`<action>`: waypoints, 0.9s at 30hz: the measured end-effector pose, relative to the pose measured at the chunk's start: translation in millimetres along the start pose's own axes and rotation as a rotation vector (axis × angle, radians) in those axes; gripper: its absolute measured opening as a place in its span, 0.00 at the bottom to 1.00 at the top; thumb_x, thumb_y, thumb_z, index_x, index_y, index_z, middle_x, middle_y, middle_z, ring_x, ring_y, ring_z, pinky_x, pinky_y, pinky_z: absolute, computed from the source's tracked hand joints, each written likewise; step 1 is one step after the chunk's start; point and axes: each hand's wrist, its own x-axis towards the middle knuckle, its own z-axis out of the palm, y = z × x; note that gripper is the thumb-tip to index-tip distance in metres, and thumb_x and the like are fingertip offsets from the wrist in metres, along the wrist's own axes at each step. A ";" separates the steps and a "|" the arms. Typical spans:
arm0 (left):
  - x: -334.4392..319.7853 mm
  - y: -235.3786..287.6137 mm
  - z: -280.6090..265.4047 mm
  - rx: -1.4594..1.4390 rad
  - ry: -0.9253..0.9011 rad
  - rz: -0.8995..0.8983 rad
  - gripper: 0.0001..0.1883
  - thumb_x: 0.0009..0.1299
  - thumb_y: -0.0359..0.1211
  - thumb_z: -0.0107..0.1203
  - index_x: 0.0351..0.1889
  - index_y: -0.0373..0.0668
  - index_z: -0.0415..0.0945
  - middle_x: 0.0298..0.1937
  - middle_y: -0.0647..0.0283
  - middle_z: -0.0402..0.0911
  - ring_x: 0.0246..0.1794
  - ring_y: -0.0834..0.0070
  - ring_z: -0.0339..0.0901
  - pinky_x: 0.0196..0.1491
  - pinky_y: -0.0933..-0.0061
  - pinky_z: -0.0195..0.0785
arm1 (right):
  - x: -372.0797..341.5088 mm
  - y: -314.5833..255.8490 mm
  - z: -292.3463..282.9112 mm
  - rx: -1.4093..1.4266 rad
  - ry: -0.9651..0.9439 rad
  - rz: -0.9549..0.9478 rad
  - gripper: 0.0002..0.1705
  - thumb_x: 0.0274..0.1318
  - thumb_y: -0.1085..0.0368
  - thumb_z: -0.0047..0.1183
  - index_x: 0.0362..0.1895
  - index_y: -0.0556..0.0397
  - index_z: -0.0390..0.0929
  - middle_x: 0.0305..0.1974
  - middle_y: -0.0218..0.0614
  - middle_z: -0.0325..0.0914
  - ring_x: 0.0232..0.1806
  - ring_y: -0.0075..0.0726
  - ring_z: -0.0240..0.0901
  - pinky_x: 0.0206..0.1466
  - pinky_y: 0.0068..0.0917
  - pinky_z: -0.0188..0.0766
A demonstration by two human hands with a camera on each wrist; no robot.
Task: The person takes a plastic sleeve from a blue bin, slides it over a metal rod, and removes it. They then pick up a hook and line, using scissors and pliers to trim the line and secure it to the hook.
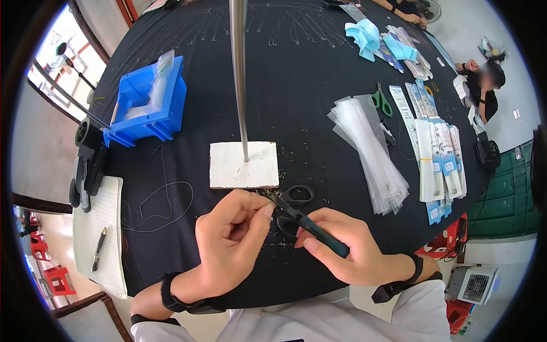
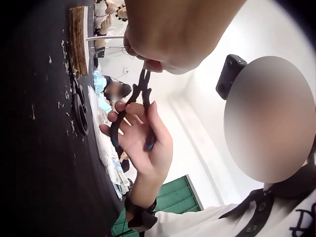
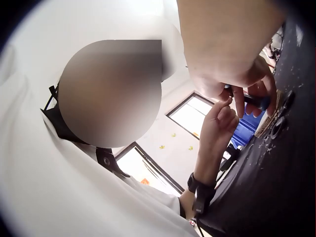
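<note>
Before a white, brown-edged rectangular block (image 1: 231, 166), I record the right hand (image 1: 354, 251) with fingers clamped on black pliers with dark green grips (image 1: 325, 236). At their tip, the left hand (image 1: 226, 251) pinches a small piece (image 1: 272, 204), too tiny to identify.

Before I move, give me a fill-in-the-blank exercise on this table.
The right hand holds dark-handled ____.
A silver metal rod rises from a ____ rectangular block.
In the head view, the blue plastic bin stands to the ____ of the block.
Scissors beside clear plastic sleeves have ____ handles.
Missing words: pliers; white; left; green.
</note>
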 end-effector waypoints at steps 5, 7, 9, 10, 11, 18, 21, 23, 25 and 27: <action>0.9 -2.0 -1.5 0.095 -0.007 0.023 0.01 0.65 0.20 0.52 0.31 0.33 0.72 0.15 0.73 0.68 0.16 0.96 0.56 0.18 0.89 0.45 | 2.4 2.3 2.5 -0.230 0.089 -0.167 0.05 0.52 0.72 0.54 0.30 0.63 0.76 0.33 0.42 0.74 0.29 0.33 0.72 0.31 0.24 0.66; 1.1 -2.6 -0.4 0.128 0.006 0.051 0.02 0.64 0.20 0.52 0.30 0.34 0.72 0.15 0.73 0.67 0.16 0.96 0.55 0.18 0.89 0.44 | 2.3 0.5 3.4 -0.246 0.090 -0.154 0.05 0.50 0.73 0.55 0.30 0.64 0.76 0.32 0.42 0.74 0.26 0.35 0.71 0.28 0.24 0.66; 1.0 -4.9 0.8 0.168 0.021 0.113 0.02 0.64 0.20 0.52 0.29 0.34 0.71 0.14 0.73 0.67 0.15 0.95 0.55 0.18 0.88 0.44 | 2.4 0.8 5.0 -0.266 0.101 -0.161 0.06 0.49 0.73 0.56 0.30 0.64 0.75 0.30 0.42 0.73 0.24 0.37 0.71 0.26 0.26 0.66; 1.1 -4.8 0.9 0.177 0.024 0.111 0.03 0.64 0.20 0.52 0.29 0.34 0.71 0.14 0.73 0.67 0.15 0.95 0.54 0.18 0.88 0.44 | 3.1 3.0 6.4 -0.278 0.111 -0.175 0.07 0.49 0.72 0.57 0.30 0.64 0.75 0.30 0.41 0.72 0.24 0.39 0.70 0.25 0.27 0.66; 1.5 -4.7 0.5 0.187 0.028 0.109 0.03 0.64 0.20 0.52 0.29 0.34 0.71 0.14 0.73 0.66 0.15 0.95 0.54 0.17 0.88 0.44 | 3.7 4.2 7.1 -0.291 0.120 -0.191 0.08 0.48 0.71 0.58 0.30 0.63 0.74 0.29 0.41 0.72 0.23 0.41 0.70 0.24 0.29 0.66; 3.1 -4.7 -0.7 0.153 0.035 0.073 0.03 0.64 0.20 0.52 0.29 0.35 0.71 0.13 0.73 0.65 0.15 0.95 0.54 0.17 0.88 0.43 | 8.0 4.8 8.2 -0.193 0.133 -0.199 0.08 0.49 0.71 0.58 0.30 0.64 0.75 0.31 0.41 0.72 0.24 0.39 0.71 0.27 0.28 0.68; 4.0 -5.7 -1.2 0.131 0.023 0.066 0.03 0.64 0.20 0.52 0.28 0.35 0.71 0.13 0.73 0.65 0.15 0.95 0.53 0.18 0.87 0.43 | 8.2 5.2 9.2 -0.201 0.130 -0.204 0.08 0.49 0.71 0.58 0.30 0.63 0.75 0.31 0.40 0.72 0.25 0.39 0.71 0.27 0.28 0.68; 3.8 -5.9 -0.4 0.148 0.029 0.061 0.03 0.64 0.20 0.52 0.29 0.35 0.71 0.13 0.73 0.65 0.15 0.95 0.53 0.17 0.87 0.42 | 6.7 1.8 8.8 -0.237 0.127 -0.191 0.08 0.49 0.71 0.58 0.30 0.63 0.75 0.30 0.41 0.71 0.24 0.40 0.70 0.26 0.28 0.67; 3.7 -5.6 0.0 0.165 0.024 0.060 0.03 0.64 0.20 0.52 0.29 0.35 0.70 0.13 0.73 0.65 0.15 0.95 0.52 0.17 0.87 0.42 | 6.3 2.1 9.5 -0.278 0.135 -0.202 0.08 0.49 0.71 0.58 0.31 0.63 0.74 0.29 0.41 0.71 0.24 0.40 0.70 0.26 0.28 0.67; 3.1 -4.7 -0.8 0.182 0.009 0.062 0.03 0.64 0.20 0.52 0.29 0.35 0.70 0.13 0.73 0.65 0.15 0.95 0.52 0.17 0.87 0.42 | 5.9 4.0 10.3 -0.286 0.128 -0.208 0.08 0.49 0.71 0.58 0.31 0.63 0.74 0.29 0.41 0.70 0.23 0.40 0.69 0.25 0.28 0.66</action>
